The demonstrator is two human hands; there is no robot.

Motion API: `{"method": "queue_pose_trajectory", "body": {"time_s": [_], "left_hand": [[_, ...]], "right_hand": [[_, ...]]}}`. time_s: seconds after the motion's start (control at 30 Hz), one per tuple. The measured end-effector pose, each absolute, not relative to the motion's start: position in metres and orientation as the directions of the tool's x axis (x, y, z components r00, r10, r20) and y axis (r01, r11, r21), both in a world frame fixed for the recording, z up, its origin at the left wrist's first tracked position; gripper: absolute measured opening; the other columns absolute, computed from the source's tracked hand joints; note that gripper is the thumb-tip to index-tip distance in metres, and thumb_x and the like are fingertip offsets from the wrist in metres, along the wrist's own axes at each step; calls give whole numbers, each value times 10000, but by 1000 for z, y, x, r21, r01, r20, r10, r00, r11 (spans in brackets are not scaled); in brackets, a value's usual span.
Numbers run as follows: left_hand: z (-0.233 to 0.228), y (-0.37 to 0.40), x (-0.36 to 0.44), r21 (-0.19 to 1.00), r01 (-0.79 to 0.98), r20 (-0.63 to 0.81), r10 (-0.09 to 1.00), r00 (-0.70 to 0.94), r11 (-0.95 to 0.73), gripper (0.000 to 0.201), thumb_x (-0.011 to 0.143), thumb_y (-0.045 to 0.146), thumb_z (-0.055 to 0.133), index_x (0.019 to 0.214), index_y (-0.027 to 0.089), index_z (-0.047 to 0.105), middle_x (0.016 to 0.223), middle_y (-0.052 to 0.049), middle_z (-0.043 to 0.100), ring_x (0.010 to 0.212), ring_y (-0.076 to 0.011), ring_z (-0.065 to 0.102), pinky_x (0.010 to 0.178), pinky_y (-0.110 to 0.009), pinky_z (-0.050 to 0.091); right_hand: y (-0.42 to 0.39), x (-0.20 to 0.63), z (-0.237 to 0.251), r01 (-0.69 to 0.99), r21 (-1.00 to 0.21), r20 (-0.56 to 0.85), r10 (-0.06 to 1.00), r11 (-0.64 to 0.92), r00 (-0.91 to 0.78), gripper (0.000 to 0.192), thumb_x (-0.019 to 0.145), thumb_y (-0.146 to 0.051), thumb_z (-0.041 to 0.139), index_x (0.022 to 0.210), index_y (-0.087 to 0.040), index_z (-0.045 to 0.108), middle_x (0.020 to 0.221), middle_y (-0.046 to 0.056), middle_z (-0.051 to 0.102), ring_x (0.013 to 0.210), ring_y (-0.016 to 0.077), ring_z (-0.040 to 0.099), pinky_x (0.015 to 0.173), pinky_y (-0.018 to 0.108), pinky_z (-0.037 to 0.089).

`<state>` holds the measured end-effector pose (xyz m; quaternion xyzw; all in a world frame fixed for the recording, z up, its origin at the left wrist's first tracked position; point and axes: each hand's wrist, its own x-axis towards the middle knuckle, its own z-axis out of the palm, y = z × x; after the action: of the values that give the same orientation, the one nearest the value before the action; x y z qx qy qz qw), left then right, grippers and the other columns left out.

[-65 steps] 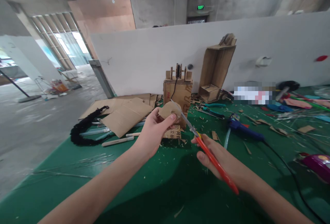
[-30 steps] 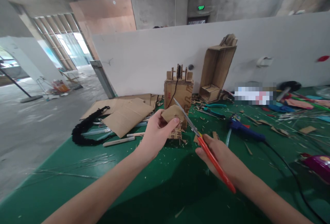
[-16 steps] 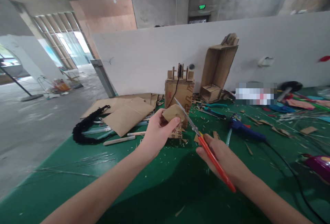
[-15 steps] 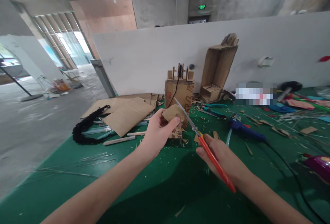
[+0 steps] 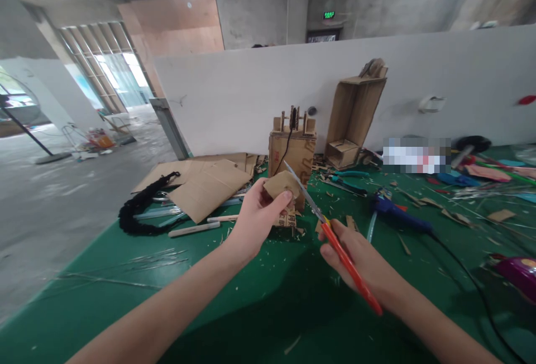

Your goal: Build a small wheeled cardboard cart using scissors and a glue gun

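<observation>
Green table cover: a green mat point(image 5: 125, 297) spreads over the whole bench, littered with cardboard crumbs and thin clear strips.
Far left: a black braided cord point(image 5: 140, 207) lies curled beside flat cardboard sheets point(image 5: 205, 182), with white sticks point(image 5: 193, 229) just in front of them.
Left hand: the left hand point(image 5: 253, 219) is raised above the mat, thumb and fingers pinched on a small rounded cardboard piece point(image 5: 281, 183).
Cardboard piece: held in the air in front of a small cardboard box point(image 5: 293, 154) that stands on the mat with a black wire running down its face.
Scissors: red-handled scissors point(image 5: 330, 235) slant up and to the left, the blade tips meeting the right edge of the cardboard piece; whether the blades are parted cannot be told.
Right hand: the right hand point(image 5: 362, 266) is closed round the red handles, low over the mat.
Behind, right of centre: a tall open cardboard case point(image 5: 354, 115) leans against the white partition point(image 5: 460, 85).
Right: teal-handled pliers point(image 5: 347, 177), then a blue glue gun point(image 5: 397, 214) with its black cable trailing toward the near edge.
Far right: a purple object point(image 5: 517, 269) at the frame edge, partly cut off.
</observation>
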<state>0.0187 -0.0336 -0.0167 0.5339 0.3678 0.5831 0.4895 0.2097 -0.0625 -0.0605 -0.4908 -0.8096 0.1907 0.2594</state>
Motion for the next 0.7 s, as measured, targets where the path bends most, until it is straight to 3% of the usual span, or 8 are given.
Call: {"method": "queue_pose_trajectory", "body": {"time_s": [0.23, 0.37, 0.57, 0.7], "left_hand": [[-4, -23, -1, 943, -172, 300, 951, 76, -284, 243, 780, 247, 630, 991, 182, 529, 959, -45, 605, 744, -126, 596, 637, -251, 476], [0, -20, -7, 952, -81, 303, 947, 106, -295, 215, 764, 238, 641, 963, 180, 585, 805, -17, 599, 649, -93, 536, 584, -217, 434], [0, -23, -5, 967, -76, 256, 940, 227, -245, 212, 760, 240, 622, 960, 185, 580, 863, -34, 620, 766, -143, 587, 693, -290, 512], [2, -23, -7, 966, 35, 238, 937, 257, -255, 266, 729, 203, 626, 989, 185, 574, 861, -36, 626, 693, -142, 599, 650, -306, 516]], "right_hand": [[-59, 217, -65, 570, -692, 277, 892, 443, -357, 339, 904, -516, 341, 980, -220, 489, 961, 96, 582, 947, 260, 584, 747, 400, 497], [-58, 218, -66, 634, -640, 251, 899, 433, -360, 379, 879, -535, 370, 1034, -216, 504, 867, 90, 595, 918, 291, 595, 723, 434, 503], [-61, 216, -61, 672, -596, 206, 893, 439, -401, 389, 875, -548, 361, 1000, -211, 510, 816, 85, 563, 955, 303, 574, 733, 436, 505], [-60, 216, -60, 697, -567, 186, 892, 440, -412, 395, 875, -547, 363, 1004, -210, 524, 882, 98, 574, 973, 296, 563, 767, 431, 494]]}}
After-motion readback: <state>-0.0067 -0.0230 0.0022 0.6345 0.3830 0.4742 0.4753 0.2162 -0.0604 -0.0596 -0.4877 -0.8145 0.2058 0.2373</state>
